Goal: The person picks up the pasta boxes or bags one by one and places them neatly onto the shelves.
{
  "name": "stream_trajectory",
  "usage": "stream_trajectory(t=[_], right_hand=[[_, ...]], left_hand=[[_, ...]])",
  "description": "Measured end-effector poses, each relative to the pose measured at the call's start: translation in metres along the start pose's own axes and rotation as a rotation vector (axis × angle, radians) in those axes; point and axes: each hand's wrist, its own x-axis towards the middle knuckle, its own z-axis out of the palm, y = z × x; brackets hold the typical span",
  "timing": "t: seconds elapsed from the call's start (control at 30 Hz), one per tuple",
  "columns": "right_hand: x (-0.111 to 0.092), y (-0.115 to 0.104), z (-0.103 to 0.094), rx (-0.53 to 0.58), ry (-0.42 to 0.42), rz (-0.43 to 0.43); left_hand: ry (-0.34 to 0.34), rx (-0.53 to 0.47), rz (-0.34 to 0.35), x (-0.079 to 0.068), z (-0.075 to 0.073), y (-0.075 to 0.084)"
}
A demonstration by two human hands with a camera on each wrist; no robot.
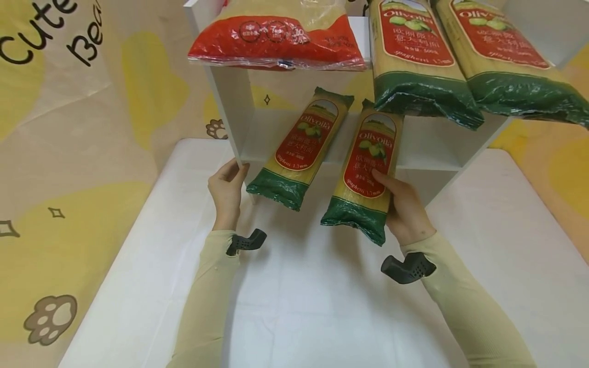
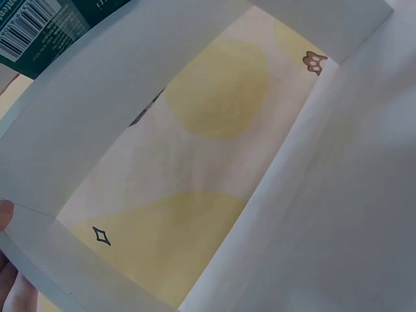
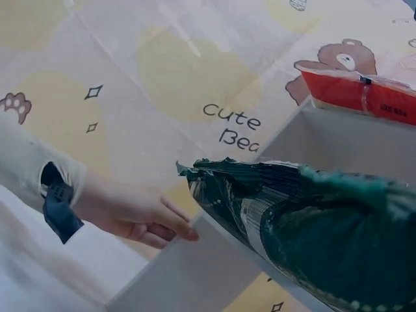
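Note:
My right hand (image 1: 407, 212) holds a pack of spaghetti (image 1: 356, 202) by its right edge, thumb on the red label and fingers hidden beneath. The pack tilts, its far end over the lower compartment and its green near end jutting out. My left hand (image 1: 226, 194) pinches the lower front edge of the white shelf's left side panel (image 1: 227, 110); in the left wrist view the thumb (image 2: 6, 213) lies on the panel's inner face. Just right of that hand, a second spaghetti pack (image 1: 294, 166) slants out of the same compartment.
On the upper level lie a red-and-clear bag (image 1: 276, 41) and two more spaghetti packs (image 1: 423, 61), their green ends overhanging the front. The shelf stands on a white-covered table (image 1: 313, 306). Behind hangs a patterned yellow-and-beige cloth (image 1: 152, 87).

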Motion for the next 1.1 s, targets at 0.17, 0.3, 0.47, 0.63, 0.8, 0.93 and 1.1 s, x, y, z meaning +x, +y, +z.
stream_trajectory(t=[0.17, 0.3, 0.47, 0.63, 0.8, 0.93, 1.1], right_hand=[[0.003, -0.003, 0.0, -0.003, 0.0, -0.004], [0.003, -0.004, -0.001, 0.011, -0.001, 0.002], [0.002, -0.004, -0.002, 0.042, -0.024, 0.016], [0.003, -0.005, -0.005, 0.056, -0.062, 0.02], [0.004, -0.007, -0.01, 0.024, -0.127, 0.023], [0.002, -0.008, -0.018, 0.0, -0.18, 0.019], [-0.003, -0.009, -0.033, -0.072, -0.25, -0.002]], left_hand=[[0.007, 0.005, 0.003, -0.001, 0.001, 0.0], [0.006, 0.01, 0.0, -0.001, 0.001, 0.001], [0.003, 0.009, -0.005, -0.001, 0.001, 0.002], [-0.001, 0.008, -0.01, -0.001, 0.0, 0.002], [-0.004, 0.002, -0.021, -0.001, 0.0, 0.003], [-0.007, 0.0, -0.022, 0.001, 0.0, 0.001], [-0.053, -0.002, 0.0, 0.003, -0.005, -0.002]])
